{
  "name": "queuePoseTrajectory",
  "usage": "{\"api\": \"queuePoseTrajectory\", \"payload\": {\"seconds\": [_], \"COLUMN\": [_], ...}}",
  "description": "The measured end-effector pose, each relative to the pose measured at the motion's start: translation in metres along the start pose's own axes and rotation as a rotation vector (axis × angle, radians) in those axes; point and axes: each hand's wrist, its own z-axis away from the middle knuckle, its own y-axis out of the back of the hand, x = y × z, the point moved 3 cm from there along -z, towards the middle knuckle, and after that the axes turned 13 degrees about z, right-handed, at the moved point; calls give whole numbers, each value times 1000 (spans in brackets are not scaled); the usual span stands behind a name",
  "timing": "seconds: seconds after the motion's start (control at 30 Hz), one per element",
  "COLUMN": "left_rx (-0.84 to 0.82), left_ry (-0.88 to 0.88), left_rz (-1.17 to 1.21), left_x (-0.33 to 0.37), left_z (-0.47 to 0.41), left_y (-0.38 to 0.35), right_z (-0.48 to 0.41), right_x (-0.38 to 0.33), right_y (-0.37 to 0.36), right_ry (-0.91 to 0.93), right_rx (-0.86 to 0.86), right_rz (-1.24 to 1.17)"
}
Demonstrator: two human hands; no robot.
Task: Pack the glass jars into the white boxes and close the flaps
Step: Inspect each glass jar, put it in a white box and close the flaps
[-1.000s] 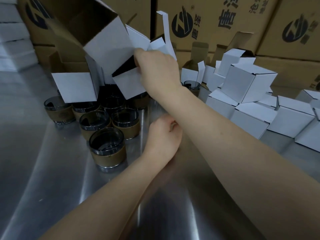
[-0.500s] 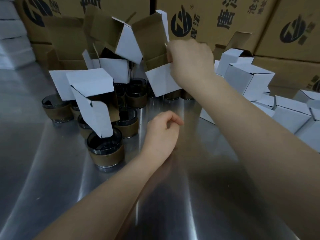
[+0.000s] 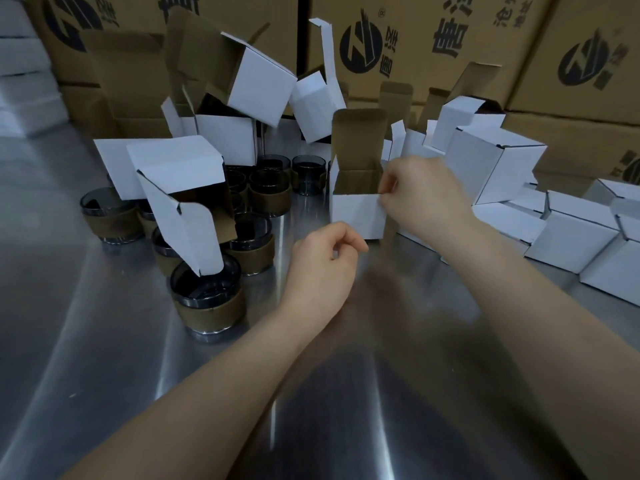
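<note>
An open white box stands upright on the steel table, its lid flap raised behind. My right hand pinches the box's right rim. Just below the box, my left hand hovers with loosely curled fingers and holds nothing. Several dark glass jars with brown bands cluster at left; the nearest jar has the flap of a toppled open box resting in its mouth. More jars stand behind.
Open empty white boxes pile up at the back left. Closed white boxes lie stacked at right. Large brown cartons form a wall behind. The steel table stretches toward me.
My right hand has brought the open box down from the pile and set it upright in front of me. My left hand stayed nearly still. One box toppled onto the jars.
</note>
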Motion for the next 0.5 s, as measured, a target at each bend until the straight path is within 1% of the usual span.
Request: {"api": "queuePoseTrajectory", "payload": {"seconds": [0.17,0.23,0.3,0.37,0.4,0.43,0.5], "left_rx": [-17,-17,-21,-24,-31,-42,-70], "left_ry": [4,8,4,-18,-26,-35,-47], "left_rz": [15,8,-15,-39,-62,-93,-192], "left_x": [0,0,0,0,1,1,0], "left_z": [0,0,0,0,0,0,0], "left_y": [0,0,-1,-1,-1,-2,-5], "right_z": [3,6,12,16,17,17,16], "right_x": [2,-3,-12,-25,-33,-41,-60], "right_y": [-5,-2,5,13,16,17,15], "right_ry": [-19,-8,22,65,96,143,281], "right_rx": [25,82,176,232,207,133,-134], "right_rz": [35,31,13,-84,-192,-328,-522]}}
